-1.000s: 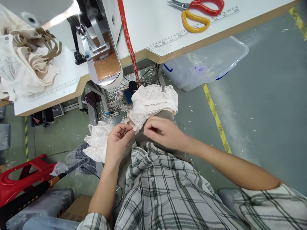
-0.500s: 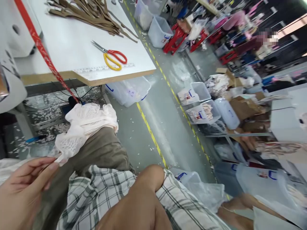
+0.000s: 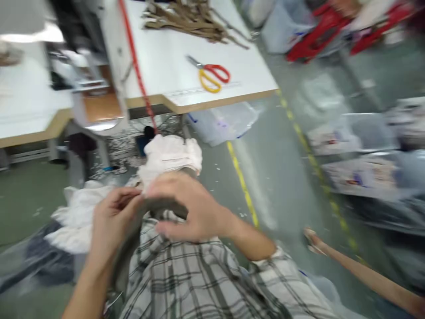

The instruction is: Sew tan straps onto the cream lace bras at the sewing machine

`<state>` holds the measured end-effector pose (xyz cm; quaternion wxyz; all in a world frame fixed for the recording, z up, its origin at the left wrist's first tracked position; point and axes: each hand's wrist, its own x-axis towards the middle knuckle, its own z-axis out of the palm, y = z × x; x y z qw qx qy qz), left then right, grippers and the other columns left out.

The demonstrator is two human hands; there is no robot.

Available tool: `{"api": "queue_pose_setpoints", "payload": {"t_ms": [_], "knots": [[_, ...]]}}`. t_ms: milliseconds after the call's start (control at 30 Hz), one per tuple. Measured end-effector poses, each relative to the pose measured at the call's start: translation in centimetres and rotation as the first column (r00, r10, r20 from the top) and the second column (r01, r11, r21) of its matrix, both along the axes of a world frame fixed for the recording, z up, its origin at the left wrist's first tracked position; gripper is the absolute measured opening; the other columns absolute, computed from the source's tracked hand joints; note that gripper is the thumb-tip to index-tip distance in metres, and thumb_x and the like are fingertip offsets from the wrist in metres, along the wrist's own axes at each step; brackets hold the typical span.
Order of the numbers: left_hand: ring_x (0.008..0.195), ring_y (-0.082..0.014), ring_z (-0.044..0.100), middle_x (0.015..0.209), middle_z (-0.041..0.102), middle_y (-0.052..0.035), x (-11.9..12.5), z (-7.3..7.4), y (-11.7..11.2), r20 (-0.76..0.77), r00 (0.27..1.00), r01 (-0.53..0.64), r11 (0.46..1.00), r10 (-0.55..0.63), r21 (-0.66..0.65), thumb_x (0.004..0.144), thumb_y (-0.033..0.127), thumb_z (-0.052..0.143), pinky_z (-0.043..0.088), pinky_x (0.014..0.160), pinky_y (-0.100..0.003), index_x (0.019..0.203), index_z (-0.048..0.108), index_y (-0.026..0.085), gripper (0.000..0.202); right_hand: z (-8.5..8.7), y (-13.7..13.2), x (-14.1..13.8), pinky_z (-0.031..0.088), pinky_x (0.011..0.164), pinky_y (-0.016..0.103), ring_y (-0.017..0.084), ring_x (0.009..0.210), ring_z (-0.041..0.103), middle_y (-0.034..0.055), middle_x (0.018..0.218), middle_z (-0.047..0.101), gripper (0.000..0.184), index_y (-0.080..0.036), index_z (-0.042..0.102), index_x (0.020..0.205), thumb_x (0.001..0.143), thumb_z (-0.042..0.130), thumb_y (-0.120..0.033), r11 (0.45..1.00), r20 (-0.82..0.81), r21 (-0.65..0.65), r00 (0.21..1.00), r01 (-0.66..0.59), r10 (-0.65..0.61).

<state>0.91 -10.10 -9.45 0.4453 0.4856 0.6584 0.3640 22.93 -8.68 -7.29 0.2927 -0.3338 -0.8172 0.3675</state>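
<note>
In the head view, my left hand [image 3: 114, 217] is closed in a pinch at the near edge of the white lace fabric [image 3: 169, 153], which is bunched on my lap. The pinched bit itself is small and blurred. My right hand [image 3: 191, 208] is smeared by motion beside it, its fingers reaching over toward the left fingertips and its thumb held apart; I see nothing in it. Another heap of white fabric [image 3: 83, 212] lies to the left of my left hand.
Ahead is a white table [image 3: 172, 75] with scissors [image 3: 212, 77], brown fabric strips [image 3: 186, 20] and a sewing machine [image 3: 89, 79]. A red strap [image 3: 134, 57] hangs past its edge. Plastic bins [image 3: 226, 122] stand below and to the right. Another person's arm [image 3: 365, 274] shows at lower right.
My view has swung left, bringing the sewing machine in. My right hand has come up from low and out of sight to beside my left hand, which still pinches the fabric.
</note>
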Motion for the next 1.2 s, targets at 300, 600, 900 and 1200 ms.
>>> {"api": "queue_pose_setpoints", "payload": {"t_ms": [300,600,900,1200], "knots": [[0.090,-0.0153,0.068,0.095,0.072,-0.0045,-2.1,-0.7,-1.6,-0.518,0.844,0.405,0.797,-0.137,0.449,0.089,0.011,0.062,0.054,0.078,-0.025,0.091,0.071,0.021,0.014,-6.0,3.6,-4.6,0.049,0.074,0.033,0.019,0.081,0.062,0.0047,0.078,0.067,0.018,-0.018,0.059,0.080,0.095,0.049,-0.018,0.919,0.122,0.391,0.992,-0.045,-0.003],[0.067,-0.0097,0.056,0.079,0.062,-0.0008,-0.5,-1.8,-3.0,0.236,0.971,0.049,0.997,-0.032,-0.065,0.093,0.035,0.061,0.042,0.056,-0.018,0.097,0.058,0.019,0.017,-7.7,1.9,-5.5,0.048,0.071,0.028,0.015,0.077,0.063,0.0030,0.082,0.071,0.014,-0.021,0.057,0.081,0.089,0.056,-0.009,0.834,-0.092,0.508,0.977,0.214,-0.195],[0.040,-0.0026,0.023,0.052,0.033,0.0101,-1.4,-2.2,-2.2,0.651,0.754,0.203,0.909,0.092,-0.364,0.085,0.041,0.071,0.016,0.039,-0.016,0.081,0.057,0.017,0.028,-7.6,1.6,-5.7,0.049,0.068,0.029,0.016,0.074,0.062,0.0025,0.080,0.070,0.016,-0.023,0.053,0.083,0.087,0.058,-0.008,0.836,-0.138,0.495,0.971,0.238,-0.194],[0.045,-0.0033,0.023,0.054,0.033,0.0092,-0.6,-1.7,-2.4,0.566,0.815,0.032,0.965,0.125,-0.259,0.086,0.045,0.070,0.018,0.041,-0.016,0.084,0.064,0.016,0.029,-7.7,1.0,-5.5,0.052,0.072,0.032,0.018,0.082,0.063,0.0041,0.087,0.067,0.013,-0.023,0.056,0.091,0.087,0.058,-0.011,0.952,-0.119,0.237,0.978,0.196,-0.172]]}}
